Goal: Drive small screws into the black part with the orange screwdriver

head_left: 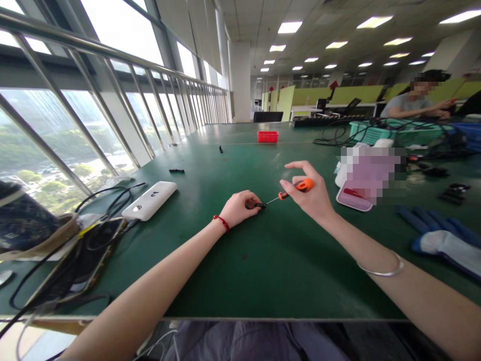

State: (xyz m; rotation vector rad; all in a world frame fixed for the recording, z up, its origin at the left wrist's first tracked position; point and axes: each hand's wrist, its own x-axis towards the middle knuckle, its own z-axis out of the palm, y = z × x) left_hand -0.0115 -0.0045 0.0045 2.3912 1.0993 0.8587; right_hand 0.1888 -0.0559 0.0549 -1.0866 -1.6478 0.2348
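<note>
My left hand (240,208) is closed around a small black part (257,205) low over the green table (233,271); most of that part is hidden by the fingers. In my right hand (313,193) lies an orange and black screwdriver (305,185), its handle resting in the palm and lower fingers. The thumb and index finger are stretched apart. The screwdriver's thin metal shaft slants down to the left, and its tip meets the black part at my left fingertips. What the tip engages there is too small to make out.
A white power bank (150,200) and cables lie left, near a phone-like dark device (93,255). Small black pieces (176,171) and a red bin (268,137) lie farther back. Right are a pink phone (355,198), blue-white gloves (447,245) and a green basket (398,133). Another person (417,103) sits beyond.
</note>
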